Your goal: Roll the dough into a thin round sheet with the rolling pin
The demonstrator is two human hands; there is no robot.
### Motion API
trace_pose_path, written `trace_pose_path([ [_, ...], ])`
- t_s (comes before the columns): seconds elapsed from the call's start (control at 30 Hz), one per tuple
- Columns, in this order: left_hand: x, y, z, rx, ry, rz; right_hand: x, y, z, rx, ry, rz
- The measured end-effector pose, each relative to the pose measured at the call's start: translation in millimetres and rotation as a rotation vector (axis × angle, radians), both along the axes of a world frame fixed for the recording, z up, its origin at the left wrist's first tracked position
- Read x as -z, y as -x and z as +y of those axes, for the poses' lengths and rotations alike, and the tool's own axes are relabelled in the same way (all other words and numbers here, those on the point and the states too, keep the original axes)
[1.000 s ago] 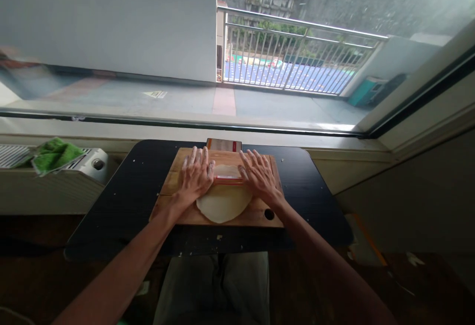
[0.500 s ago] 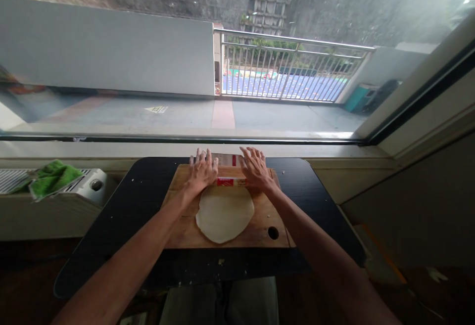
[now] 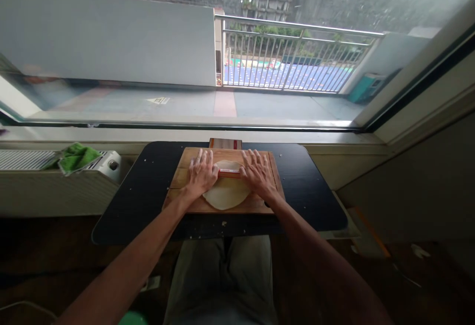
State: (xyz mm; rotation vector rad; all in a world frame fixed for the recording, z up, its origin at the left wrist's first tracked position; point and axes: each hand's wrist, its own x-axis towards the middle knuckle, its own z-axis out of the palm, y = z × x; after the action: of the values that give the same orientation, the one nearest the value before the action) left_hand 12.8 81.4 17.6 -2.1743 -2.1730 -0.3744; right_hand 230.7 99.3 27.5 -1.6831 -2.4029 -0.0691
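A round, flat sheet of dough (image 3: 227,197) lies on the wooden cutting board (image 3: 178,175). Across it runs a rolling pin (image 3: 229,173) with a red and white label; only its middle shows between my hands. My left hand (image 3: 202,170) presses flat on the pin's left end, fingers stretched forward. On the right end rests my right hand (image 3: 257,170), also flat with fingers extended and slightly apart. Pale flour marks the fingertips. Palms hide both ends of the pin, and dough shows in front of and behind it.
The board sits on a black table (image 3: 311,186) with small crumbs. Behind the board lies a flat box (image 3: 225,143). To the left, a green cloth (image 3: 78,157) rests on a white radiator (image 3: 55,181). A windowsill (image 3: 178,135) borders the table's far side.
Both hands and the rolling pin have come back toward me, from the dough's far edge to across its middle. The view has tilted down, showing more of my legs.
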Motion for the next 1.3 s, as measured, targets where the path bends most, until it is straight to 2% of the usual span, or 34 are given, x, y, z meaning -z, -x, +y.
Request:
trace_pose_path([
  [0.13,-0.6,-1.2,-1.6,0.004,-0.036,-0.003,5.2,0.8,-1.3,0.01,-0.082,0.03],
  [0.3,2.5,-2.0,23.1,0.009,-0.039,-0.035,5.6,3.0,20.3,0.032,-0.1,0.04],
  [0.43,5.4,0.7,56.0,0.015,-0.021,-0.057,2.0,9.7,52.8,0.069,-0.05,0.073],
  [0.6,3.5,4.8,93.9,0.008,0.034,-0.056,-3.5,15.7,90.9,0.04,0.034,0.102],
  [0.77,1.7,5.1,110.7,-0.02,0.062,-0.077,-5.9,16.7,106.8,0.054,0.13,0.095],
  [0.9,-0.4,2.7,98.1,-0.039,0.115,-0.072,-2.2,15.0,94.8,0.052,0.138,0.056],
  [1.07,-11.0,-6.1,61.0,-0.022,0.192,-0.073,11.3,11.2,60.1,0.074,0.028,0.039],
  [1.2,-15.8,-14.2,29.2,-0.013,0.139,-0.042,19.5,7.5,28.7,0.063,-0.068,0.088],
  [1.3,-10.5,-17.0,6.6,-0.017,0.088,-0.035,20.6,5.2,4.2,0.062,-0.099,0.12],
])
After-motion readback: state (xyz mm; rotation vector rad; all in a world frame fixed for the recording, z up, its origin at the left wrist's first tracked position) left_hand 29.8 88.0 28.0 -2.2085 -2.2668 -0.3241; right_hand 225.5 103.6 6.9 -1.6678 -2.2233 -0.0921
